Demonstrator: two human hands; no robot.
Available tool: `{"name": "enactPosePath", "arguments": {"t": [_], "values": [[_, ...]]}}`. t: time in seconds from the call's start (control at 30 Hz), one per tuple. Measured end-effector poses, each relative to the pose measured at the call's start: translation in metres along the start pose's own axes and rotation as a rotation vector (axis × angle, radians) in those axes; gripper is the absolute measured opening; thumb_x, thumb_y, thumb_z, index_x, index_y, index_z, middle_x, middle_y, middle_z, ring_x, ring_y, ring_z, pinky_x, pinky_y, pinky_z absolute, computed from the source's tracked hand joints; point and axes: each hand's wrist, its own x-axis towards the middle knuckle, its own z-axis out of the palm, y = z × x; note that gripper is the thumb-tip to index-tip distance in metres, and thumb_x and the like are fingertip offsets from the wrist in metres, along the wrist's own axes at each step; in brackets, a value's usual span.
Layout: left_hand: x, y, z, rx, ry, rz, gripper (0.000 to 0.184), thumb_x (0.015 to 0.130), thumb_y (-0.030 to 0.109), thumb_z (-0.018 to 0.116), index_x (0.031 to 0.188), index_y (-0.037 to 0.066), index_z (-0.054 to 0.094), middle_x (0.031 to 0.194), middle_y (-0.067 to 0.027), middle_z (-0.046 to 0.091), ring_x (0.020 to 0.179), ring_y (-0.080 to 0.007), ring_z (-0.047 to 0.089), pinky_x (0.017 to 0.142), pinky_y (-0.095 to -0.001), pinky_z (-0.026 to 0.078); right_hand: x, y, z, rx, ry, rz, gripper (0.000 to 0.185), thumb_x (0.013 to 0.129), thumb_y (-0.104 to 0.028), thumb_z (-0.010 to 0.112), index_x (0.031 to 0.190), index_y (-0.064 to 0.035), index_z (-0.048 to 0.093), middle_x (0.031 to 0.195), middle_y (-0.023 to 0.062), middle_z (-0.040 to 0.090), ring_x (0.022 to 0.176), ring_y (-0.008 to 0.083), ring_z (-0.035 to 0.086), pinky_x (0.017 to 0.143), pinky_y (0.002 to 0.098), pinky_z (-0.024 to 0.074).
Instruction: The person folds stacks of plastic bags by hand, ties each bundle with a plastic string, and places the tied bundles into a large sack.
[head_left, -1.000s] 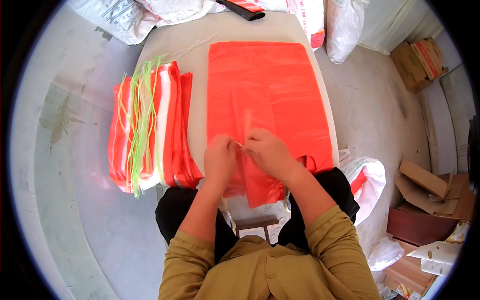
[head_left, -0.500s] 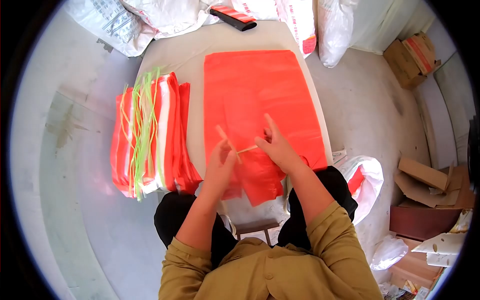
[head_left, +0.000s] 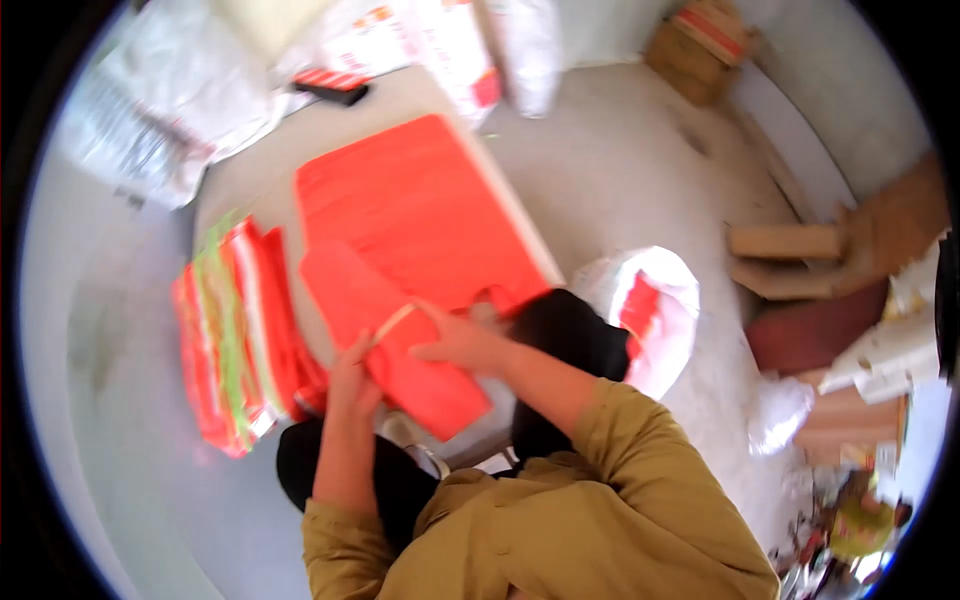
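Note:
A folded bundle of thin red plastic sheets or bags (head_left: 440, 400) lies slanted across the near end of a flat red stack (head_left: 420, 200). Across the bundle runs a narrow yellowish band (head_left: 395, 322), its two ends meeting my fingers. My left hand (head_left: 352, 378) grips the bundle's left edge, fingers partly blurred. On the opposite side my right hand (head_left: 465, 342) has its thumb over the red plastic and its fingers by the band's upper end. Whether the band goes fully around underneath is hidden.
At left stands a red-and-white striped pile (head_left: 265, 320) with green strings (head_left: 215, 310) over it. A black-and-red item (head_left: 335, 85) lies on the table's far end. Right of my knee is a white sack (head_left: 675, 330) with red plastic inside. Cardboard (head_left: 790, 245) and another person (head_left: 862, 525) are further right.
The view has swung right, bringing another person into sight. The band, earlier stretched between my raised hands, now lies across the red bundle, and both hands have come down onto it.

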Motion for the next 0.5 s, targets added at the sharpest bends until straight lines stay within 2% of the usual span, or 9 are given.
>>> {"name": "enactPosePath", "arguments": {"t": [0.07, 0.17, 0.2, 0.23, 0.27, 0.3, 0.37, 0.47, 0.5], "values": [[-0.012, -0.002, 0.025, 0.153, 0.010, 0.067, 0.050, 0.100, 0.009, 0.065, 0.143, -0.005, 0.045, 0.139, -0.0178, 0.060, 0.128, -0.0321, 0.060, 0.110, -0.0490, 0.051, -0.027, -0.001, -0.005, -0.005, 0.015, -0.037, 0.099, 0.088, -0.028, 0.080, 0.163, -0.0011, 0.021, 0.159, 0.0257, 0.040, 0.143, 0.0298, 0.045, 0.117, 0.0393, 0.0391], [-0.065, -0.003, 0.117, 0.429, -0.169, 0.123, 0.057, 0.101, 0.010, 0.065, 0.150, -0.002, 0.040, 0.145, -0.0164, 0.055, 0.133, -0.0299, 0.057, 0.112, -0.0476, 0.047, -0.085, -0.017, -0.027, -0.100, 0.259, -0.138, 0.100, 0.087, -0.012, 0.081, 0.164, -0.0016, 0.019, 0.161, 0.0168, 0.037, 0.143, 0.0228, 0.041, 0.118, 0.0361, 0.0362], [-0.068, -0.005, 0.126, 0.553, -0.384, 0.179, 0.059, 0.101, 0.011, 0.065, 0.152, 0.000, 0.039, 0.146, -0.0156, 0.054, 0.134, -0.0288, 0.056, 0.112, -0.0461, 0.046, -0.097, 0.003, -0.043, 0.107, 0.249, -0.319, 0.100, 0.086, 0.001, 0.078, 0.165, -0.0052, 0.019, 0.165, 0.0116, 0.032, 0.145, 0.0194, 0.038, 0.116, 0.0335, 0.0376], [-0.069, -0.006, 0.134, 0.675, -0.598, 0.235, 0.061, 0.101, 0.011, 0.065, 0.154, 0.001, 0.037, 0.147, -0.0148, 0.053, 0.135, -0.0277, 0.055, 0.112, -0.0446, 0.045, -0.115, 0.012, -0.059, 0.363, 0.194, -0.444, 0.100, 0.086, 0.012, 0.073, 0.166, -0.0084, 0.018, 0.167, 0.0086, 0.028, 0.147, 0.0174, 0.036, 0.111, 0.0310, 0.0438], [-0.072, -0.007, 0.147, 0.755, -0.696, 0.259, 0.062, 0.101, 0.012, 0.065, 0.155, 0.002, 0.036, 0.148, -0.0141, 0.053, 0.136, -0.0269, 0.054, 0.112, -0.0431, 0.044, -0.134, 0.017, -0.076, 0.551, 0.168, -0.567, 0.101, 0.086, 0.018, 0.070, 0.167, -0.0122, 0.017, 0.168, 0.0074, 0.027, 0.142, 0.0176, 0.044, 0.103, 0.0311, 0.0506], [-0.074, -0.008, 0.159, 0.828, -0.794, 0.289, 0.063, 0.101, 0.012, 0.065, 0.156, 0.003, 0.036, 0.148, -0.0134, 0.053, 0.137, -0.0260, 0.053, 0.112, -0.0416, 0.043, -0.155, 0.024, -0.096, 0.447, 0.251, -0.618, 0.100, 0.087, 0.018, 0.067, 0.167, -0.0135, 0.017, 0.161, 0.0068, 0.036, 0.136, 0.0173, 0.049, 0.100, 0.0319, 0.0523], [-0.083, -0.015, 0.186, 0.889, -0.741, 0.282, 0.063, 0.101, 0.012, 0.065, 0.156, 0.004, 0.037, 0.148, -0.0122, 0.053, 0.137, -0.0248, 0.053, 0.112, -0.0386, 0.041, -0.198, 0.038, -0.136, 0.234, 0.441, -0.694, 0.096, 0.089, 0.019, 0.062, 0.167, -0.0162, 0.017, 0.148, 0.0057, 0.054, 0.124, 0.0167, 0.061, 0.094, 0.0336, 0.0558], [-0.073, -0.020, 0.147, 1.034, -0.526, 0.157, 0.060, 0.101, 0.028, 0.066, 0.150, 0.000, 0.046, 0.139, -0.0115, 0.059, 0.130, -0.0244, 0.057, 0.100, -0.0352, 0.048, -0.228, 0.092, -0.187, 0.439, 0.709, -0.549, 0.073, 0.090, 0.007, 0.068, 0.156, -0.0076, 0.040, 0.134, 0.0028, 0.062, 0.119, 0.0145, 0.061, 0.099, 0.0330, 0.0530], [-0.070, -0.020, 0.124, 1.079, -0.462, 0.110, 0.057, 0.102, 0.027, 0.063, 0.150, 0.001, 0.047, 0.138, -0.0106, 0.060, 0.129, -0.0240, 0.058, 0.098, -0.0342, 0.048, -0.230, 0.113, -0.197, 0.507, 0.761, -0.521, 0.068, 0.090, 0.006, 0.067, 0.152, -0.0064, 0.044, 0.129, 0.0036, 0.064, 0.116, 0.0158, 0.063, 0.098, 0.0345, 0.0543]]}}
